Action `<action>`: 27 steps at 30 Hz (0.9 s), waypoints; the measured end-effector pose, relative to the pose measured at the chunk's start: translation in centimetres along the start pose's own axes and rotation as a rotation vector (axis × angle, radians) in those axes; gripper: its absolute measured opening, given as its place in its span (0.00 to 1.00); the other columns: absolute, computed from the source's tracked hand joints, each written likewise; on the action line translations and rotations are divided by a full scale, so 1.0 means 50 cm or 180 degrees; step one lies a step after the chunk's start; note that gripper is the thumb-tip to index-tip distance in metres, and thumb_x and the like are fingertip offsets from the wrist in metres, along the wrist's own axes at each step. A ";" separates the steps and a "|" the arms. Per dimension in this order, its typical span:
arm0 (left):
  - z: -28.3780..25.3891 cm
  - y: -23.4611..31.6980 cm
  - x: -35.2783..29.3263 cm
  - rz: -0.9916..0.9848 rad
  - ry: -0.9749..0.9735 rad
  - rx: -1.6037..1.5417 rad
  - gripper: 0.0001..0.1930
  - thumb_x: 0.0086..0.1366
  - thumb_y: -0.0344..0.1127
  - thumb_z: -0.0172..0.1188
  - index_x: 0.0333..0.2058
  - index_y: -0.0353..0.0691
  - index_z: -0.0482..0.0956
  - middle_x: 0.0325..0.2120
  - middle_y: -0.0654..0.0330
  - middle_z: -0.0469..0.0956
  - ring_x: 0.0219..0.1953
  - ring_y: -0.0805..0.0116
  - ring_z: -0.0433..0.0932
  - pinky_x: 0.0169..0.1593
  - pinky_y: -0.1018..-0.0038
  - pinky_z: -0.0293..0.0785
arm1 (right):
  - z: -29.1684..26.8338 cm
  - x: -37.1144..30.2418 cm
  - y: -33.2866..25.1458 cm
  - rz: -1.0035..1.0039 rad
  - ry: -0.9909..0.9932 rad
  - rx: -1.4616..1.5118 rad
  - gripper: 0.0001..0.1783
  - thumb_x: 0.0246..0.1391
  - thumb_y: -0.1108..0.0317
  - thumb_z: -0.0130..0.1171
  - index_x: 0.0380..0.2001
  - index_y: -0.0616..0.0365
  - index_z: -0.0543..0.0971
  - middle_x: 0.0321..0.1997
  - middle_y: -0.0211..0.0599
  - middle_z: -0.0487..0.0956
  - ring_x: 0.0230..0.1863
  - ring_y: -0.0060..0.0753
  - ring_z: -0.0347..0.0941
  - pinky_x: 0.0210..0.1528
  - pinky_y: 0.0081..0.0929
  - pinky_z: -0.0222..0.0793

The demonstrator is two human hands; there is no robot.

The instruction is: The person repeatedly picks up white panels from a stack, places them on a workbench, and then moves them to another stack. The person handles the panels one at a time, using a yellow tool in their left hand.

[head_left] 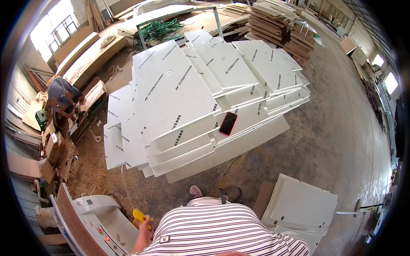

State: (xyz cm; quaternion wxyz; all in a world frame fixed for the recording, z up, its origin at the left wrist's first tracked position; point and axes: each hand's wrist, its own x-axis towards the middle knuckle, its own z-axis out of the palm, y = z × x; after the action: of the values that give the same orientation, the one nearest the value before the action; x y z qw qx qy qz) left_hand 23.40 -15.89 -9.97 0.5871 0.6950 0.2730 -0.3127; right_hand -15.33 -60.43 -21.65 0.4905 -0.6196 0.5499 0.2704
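Note:
My left hand [146,228] is low in the picture beside the white machine. Its fingers are closed round a yellow hand tool [138,215], whose exact kind is too small to make out. From near the tool a thin pale strip [125,183] rises to the lower left corner of the stacked panels; whether the two are joined cannot be told. My right hand is out of view. Ahead lies a big stack of white panels [175,91] with dark print. A phone [228,123] with a pink edge rests on its near side.
At the lower left stands a white machine [96,209] with a lit red button. White panels with round holes [299,202] lie at the lower right. Another person [64,96] bends over boards at the left. Behind are brown board stacks [269,27] and green straps [160,32].

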 end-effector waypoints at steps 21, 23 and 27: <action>0.440 0.366 0.163 0.2376 -0.0669 0.2878 0.16 0.61 0.45 0.60 0.28 0.35 0.78 0.20 0.59 0.77 0.23 0.70 0.76 0.28 0.69 0.69 | -0.369 0.133 -0.749 -0.1902 0.1060 0.1835 0.13 0.57 0.61 0.53 0.30 0.61 0.76 0.25 0.33 0.77 0.26 0.23 0.74 0.30 0.23 0.72; 0.479 0.373 0.185 0.2139 -0.0751 0.2734 0.16 0.61 0.45 0.60 0.28 0.36 0.77 0.20 0.60 0.77 0.23 0.70 0.75 0.28 0.70 0.69 | -0.436 0.189 -0.797 -0.1989 0.1212 0.1761 0.12 0.55 0.61 0.54 0.28 0.61 0.77 0.22 0.34 0.77 0.22 0.23 0.73 0.27 0.25 0.72; 0.596 0.390 0.164 0.1882 -0.0678 0.2791 0.15 0.61 0.44 0.60 0.29 0.36 0.77 0.19 0.61 0.76 0.23 0.72 0.74 0.27 0.71 0.67 | -0.518 0.331 -0.960 -0.2524 0.1119 0.2663 0.13 0.54 0.60 0.59 0.29 0.61 0.76 0.23 0.34 0.78 0.22 0.23 0.76 0.27 0.23 0.74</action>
State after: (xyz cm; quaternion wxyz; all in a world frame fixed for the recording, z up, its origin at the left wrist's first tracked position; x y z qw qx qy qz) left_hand 39.94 -48.35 -6.99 0.3293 0.8865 -0.1515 -0.2874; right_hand 28.92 -94.90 -11.57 0.6579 -0.5672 0.4094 -0.2790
